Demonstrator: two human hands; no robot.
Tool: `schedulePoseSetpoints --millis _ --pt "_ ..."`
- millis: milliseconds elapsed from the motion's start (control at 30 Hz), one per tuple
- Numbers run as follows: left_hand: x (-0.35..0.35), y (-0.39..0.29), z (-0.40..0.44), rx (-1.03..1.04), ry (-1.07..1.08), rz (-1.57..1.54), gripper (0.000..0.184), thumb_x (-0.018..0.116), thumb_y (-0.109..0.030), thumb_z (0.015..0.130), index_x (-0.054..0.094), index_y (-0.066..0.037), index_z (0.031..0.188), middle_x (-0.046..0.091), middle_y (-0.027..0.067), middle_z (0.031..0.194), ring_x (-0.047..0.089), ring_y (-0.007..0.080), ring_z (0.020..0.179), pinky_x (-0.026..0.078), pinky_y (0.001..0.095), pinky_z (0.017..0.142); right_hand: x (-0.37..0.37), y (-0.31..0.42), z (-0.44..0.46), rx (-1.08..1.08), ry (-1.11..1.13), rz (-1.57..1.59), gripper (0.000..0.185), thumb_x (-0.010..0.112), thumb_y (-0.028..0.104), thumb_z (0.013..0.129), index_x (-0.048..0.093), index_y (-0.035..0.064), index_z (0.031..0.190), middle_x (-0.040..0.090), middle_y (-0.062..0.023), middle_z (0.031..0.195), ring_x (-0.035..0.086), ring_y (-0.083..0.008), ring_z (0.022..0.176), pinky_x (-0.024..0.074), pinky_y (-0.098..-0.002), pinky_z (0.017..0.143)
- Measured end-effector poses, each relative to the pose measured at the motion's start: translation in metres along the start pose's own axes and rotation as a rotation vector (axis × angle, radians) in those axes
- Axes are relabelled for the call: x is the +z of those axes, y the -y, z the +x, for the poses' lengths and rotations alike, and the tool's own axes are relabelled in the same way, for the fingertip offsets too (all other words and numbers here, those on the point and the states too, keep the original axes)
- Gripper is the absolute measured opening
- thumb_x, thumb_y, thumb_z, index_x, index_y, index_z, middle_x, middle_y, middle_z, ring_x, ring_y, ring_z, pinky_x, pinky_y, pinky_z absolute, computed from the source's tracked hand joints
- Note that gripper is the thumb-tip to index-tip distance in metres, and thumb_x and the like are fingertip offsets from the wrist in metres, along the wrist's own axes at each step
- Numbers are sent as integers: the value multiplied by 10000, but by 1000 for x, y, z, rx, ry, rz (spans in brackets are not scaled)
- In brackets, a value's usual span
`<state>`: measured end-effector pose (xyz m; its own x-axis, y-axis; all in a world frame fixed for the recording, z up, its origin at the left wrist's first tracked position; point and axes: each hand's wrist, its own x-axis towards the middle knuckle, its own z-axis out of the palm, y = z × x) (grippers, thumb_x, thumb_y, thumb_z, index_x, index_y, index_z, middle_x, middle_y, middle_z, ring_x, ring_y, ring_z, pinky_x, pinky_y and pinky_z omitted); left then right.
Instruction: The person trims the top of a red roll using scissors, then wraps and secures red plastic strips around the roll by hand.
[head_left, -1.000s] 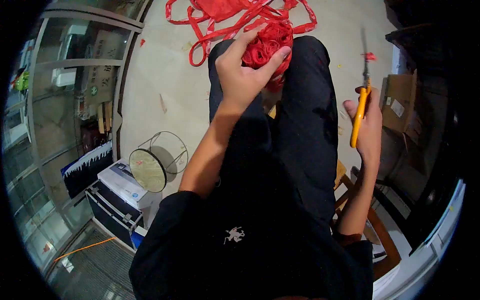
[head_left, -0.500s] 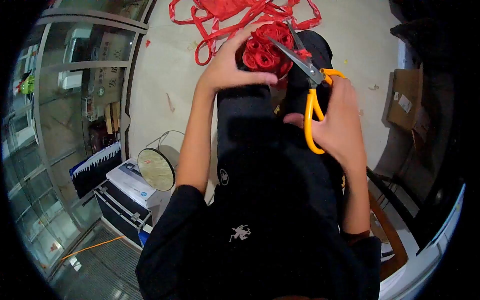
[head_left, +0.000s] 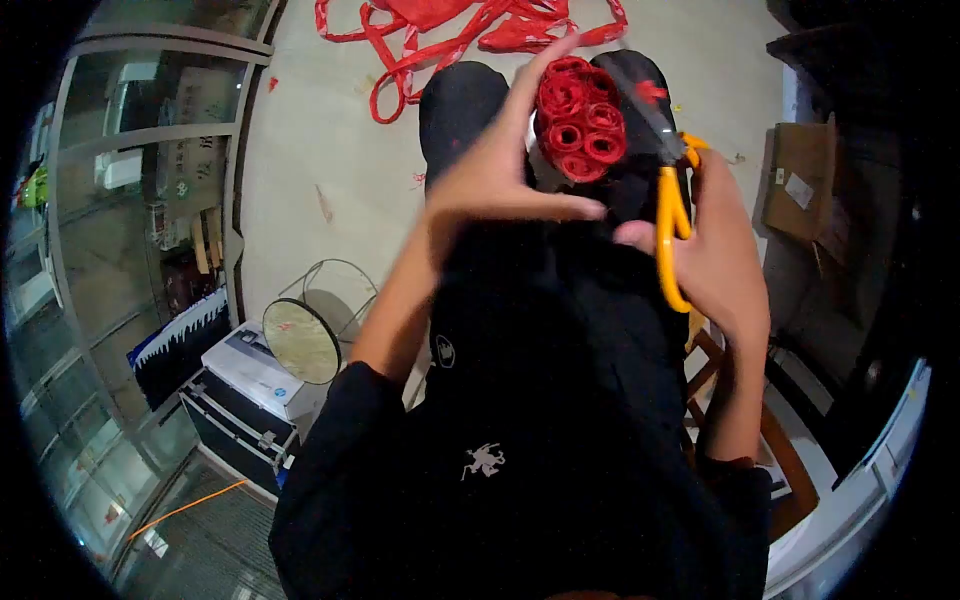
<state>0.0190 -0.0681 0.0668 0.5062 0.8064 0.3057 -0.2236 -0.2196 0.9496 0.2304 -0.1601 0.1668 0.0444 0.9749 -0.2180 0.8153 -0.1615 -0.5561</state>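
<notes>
In the head view, we have several red rolls coiled and grouped in one bundle (head_left: 581,143), located between the knees (head_left: 462,105); the red strips (head_left: 520,36) on the floor (head_left: 335,150) beyond are loose and uncoiled. Our left hand (head_left: 490,180) is spread wide beside the bundle, thumb well apart from fingers; we cannot tell whether it touches. Our right hand (head_left: 722,265) is closed on the scissors (head_left: 668,235) by the handles; blur hides the blade angle. A red scrap (head_left: 651,92) at the blades partly obstructs them. Stool (head_left: 300,342) and case (head_left: 232,425) stand left, carton (head_left: 797,195) right, all clear of our hands.
</notes>
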Motion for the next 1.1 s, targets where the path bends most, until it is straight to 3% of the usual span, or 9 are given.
schedulePoseSetpoints --millis 100,167,300,367,433,567,700,933,1100 --pt "-50 -4 23 -116 464 -133 1077 927 -188 592 339 -31 1481 438 119 1440 440 258 1334 333 400 1143 -4 -3 -8 146 92 207 970 748 705 654 426 23 1264 533 -140 1060 508 -234 981 423 -355 886" --pt "-54 3 52 145 747 104 999 947 -198 545 464 -26 1402 487 111 1402 493 243 1285 377 379 1110 -1 -9 -13 74 26 303 886 871 507 630 471 -25 1215 591 -175 1046 587 -282 988 455 -383 864" --pt "-38 13 60 38 777 29 969 961 -205 494 525 -15 1338 568 103 1308 559 226 1203 421 363 1067 13 -9 -17 1 -11 300 948 901 481 584 448 -17 1252 591 -175 1070 591 -276 1004 466 -385 863" --pt "-32 23 61 10 763 42 929 964 -194 479 558 -23 1297 616 106 1242 595 214 1147 450 357 1030 7 -4 -16 114 33 293 996 914 488 545 441 -26 1255 582 -194 1106 599 -311 1023 468 -398 874" --pt "-25 20 56 46 658 74 849 961 -194 496 596 -33 1245 640 94 1184 613 216 1107 461 352 1007 8 -4 -21 93 -139 109 1097 844 668 517 427 -11 1271 539 -190 1163 539 -301 1077 418 -393 941" --pt "-15 15 57 236 147 310 759 937 -195 550 613 -91 1229 656 91 1136 614 228 1114 487 342 979 -4 5 -19 38 -161 -247 1150 853 675 476 425 -45 1265 493 -233 1229 507 -373 1154 415 -434 968" --pt "-20 41 66 239 140 284 788 927 -186 577 576 -4 1258 603 108 1240 588 199 1138 445 331 1008 -7 9 -9 -49 -237 -520 1162 842 692 470 433 -48 1267 466 -254 1273 457 -429 1208 398 -490 1008" --pt "-9 33 58 241 41 342 582 886 -164 612 648 3 1117 715 151 1025 717 244 921 549 311 820 -20 2 10 -63 -212 -746 1092 757 747 573 458 -35 1274 472 -255 1316 432 -426 1268 355 -532 1072" --pt "0 35 54 248 -66 324 611 881 -161 611 652 -13 1157 713 158 1051 715 260 952 558 323 841 -25 2 14 -140 -259 -802 1044 753 732 602 475 -40 1249 510 -238 1249 475 -410 1210 372 -490 1056"
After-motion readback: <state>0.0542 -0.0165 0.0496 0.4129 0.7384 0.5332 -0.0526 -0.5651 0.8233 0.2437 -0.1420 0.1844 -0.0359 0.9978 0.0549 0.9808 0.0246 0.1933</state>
